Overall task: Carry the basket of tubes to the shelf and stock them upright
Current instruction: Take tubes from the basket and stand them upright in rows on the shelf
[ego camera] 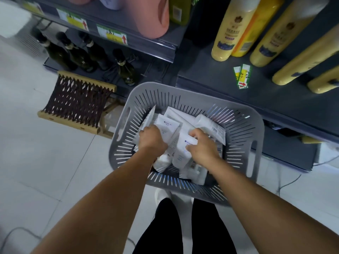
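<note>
A grey slotted plastic basket (244, 136) stands on the tiled floor against the shelf's foot, just ahead of my feet. Several white tubes (169, 124) lie jumbled flat inside it. Both my hands are down in the basket. My left hand (153, 139) has its fingers curled around a white tube on the left of the pile. My right hand (201, 146) grips another white tube (183, 153) near the middle. The dark shelf board (220, 79) to the right of the basket has bare surface in front of the yellow bottles.
Tall yellow bottles (231, 32) fill the right shelf, and loose price tags (242, 76) lie on it. Dark glass bottles (124, 68) stand on the low left shelf under a pink jug (156, 17). A woven wooden stool (77, 101) sits left of the basket. Cables trail on the floor.
</note>
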The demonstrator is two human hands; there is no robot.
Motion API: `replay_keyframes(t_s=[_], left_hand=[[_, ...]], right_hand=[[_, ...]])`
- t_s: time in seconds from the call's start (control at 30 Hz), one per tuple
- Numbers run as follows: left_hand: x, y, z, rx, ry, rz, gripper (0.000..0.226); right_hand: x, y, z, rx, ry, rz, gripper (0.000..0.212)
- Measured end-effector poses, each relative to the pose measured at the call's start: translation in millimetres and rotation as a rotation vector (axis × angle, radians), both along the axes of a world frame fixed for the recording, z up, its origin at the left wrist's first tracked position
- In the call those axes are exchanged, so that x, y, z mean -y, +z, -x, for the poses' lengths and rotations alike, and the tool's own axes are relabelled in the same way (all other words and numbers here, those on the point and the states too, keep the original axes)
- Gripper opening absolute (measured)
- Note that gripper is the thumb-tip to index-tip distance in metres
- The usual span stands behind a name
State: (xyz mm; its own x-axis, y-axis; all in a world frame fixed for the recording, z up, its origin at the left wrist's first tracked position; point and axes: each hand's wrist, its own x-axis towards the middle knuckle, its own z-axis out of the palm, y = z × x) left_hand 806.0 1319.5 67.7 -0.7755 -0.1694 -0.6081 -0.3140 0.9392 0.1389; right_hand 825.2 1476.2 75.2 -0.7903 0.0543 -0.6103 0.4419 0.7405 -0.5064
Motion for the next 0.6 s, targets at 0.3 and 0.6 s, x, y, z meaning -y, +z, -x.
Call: replay_keyframes(t_s=[0.3,0.6], left_hand=[[-31,122,2,-0.351,0.177,-0.495,0.049],[-92,258,10,-0.678,0.033,-0.78,0.065]], right_hand=[[-30,129,5,-0.395,-0.161,0.107,0.024],[-93,274,0,-0.781,-0.344,0.131,0.018]])
